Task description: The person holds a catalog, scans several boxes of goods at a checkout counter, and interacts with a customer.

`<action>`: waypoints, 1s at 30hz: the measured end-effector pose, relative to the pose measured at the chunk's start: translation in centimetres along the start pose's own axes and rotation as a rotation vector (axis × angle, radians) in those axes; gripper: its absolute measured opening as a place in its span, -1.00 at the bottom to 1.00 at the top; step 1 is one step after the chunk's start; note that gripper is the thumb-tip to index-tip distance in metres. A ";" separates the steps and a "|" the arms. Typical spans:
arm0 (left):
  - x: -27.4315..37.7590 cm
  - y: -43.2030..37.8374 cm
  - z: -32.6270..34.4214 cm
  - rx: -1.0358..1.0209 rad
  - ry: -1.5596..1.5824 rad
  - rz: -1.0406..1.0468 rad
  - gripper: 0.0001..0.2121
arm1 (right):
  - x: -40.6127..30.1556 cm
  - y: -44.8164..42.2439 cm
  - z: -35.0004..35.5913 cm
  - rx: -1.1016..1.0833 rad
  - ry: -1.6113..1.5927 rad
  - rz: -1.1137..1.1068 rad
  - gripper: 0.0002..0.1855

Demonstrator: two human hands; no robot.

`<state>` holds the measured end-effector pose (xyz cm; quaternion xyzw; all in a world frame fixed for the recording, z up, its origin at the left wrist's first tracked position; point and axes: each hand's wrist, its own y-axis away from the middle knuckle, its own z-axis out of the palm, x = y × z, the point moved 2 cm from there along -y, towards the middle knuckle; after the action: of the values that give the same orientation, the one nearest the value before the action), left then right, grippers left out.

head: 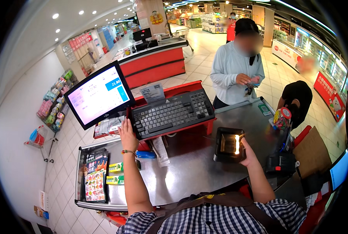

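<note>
My left hand [128, 135] rests at the left edge of the black keyboard [171, 114], just below the lit monitor [99, 95], its fingers spread. My right hand [247, 153] grips the right side of a black box-shaped scanner [229, 144], whose window glows orange-white, above the metal counter [191, 175]. The keyboard lies on a raised red stand. Below it are a blue stapler-like object [145, 154] and a strip of printed paper [161, 150]. Whether the scanner touches the counter, I cannot tell.
A person [235, 68] holding a phone stands across the counter; another dark-clad person [296, 99] bends at its right end. A candy jar [282, 117], black printer-like device [280, 163] and cardboard [312, 152] stand at right. Green-yellow boxes [114, 180] and a flyer [95, 178] lie left.
</note>
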<state>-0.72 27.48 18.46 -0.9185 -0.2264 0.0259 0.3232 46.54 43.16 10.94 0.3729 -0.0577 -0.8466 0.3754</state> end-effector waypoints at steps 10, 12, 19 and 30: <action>0.7 0.1 -0.4 0.053 -0.013 0.034 -0.27 | 0.0 0.6 0.1 0.007 0.004 0.005 -0.48; 1.0 0.1 -0.8 0.007 -0.005 0.025 -0.24 | 0.0 0.7 0.1 -0.017 -0.009 0.002 -0.49; -0.4 0.2 -1.3 -0.134 0.072 0.060 -0.03 | 0.2 0.1 -0.2 -0.025 -0.029 -0.006 -0.51; -0.3 -0.1 -0.5 -0.133 0.036 0.059 -0.08 | 0.0 0.6 0.3 -0.023 -0.011 -0.027 -0.49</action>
<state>-0.96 27.14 18.87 -0.9446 -0.1946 0.0039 0.2644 46.72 42.71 11.36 0.3644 -0.0451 -0.8544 0.3677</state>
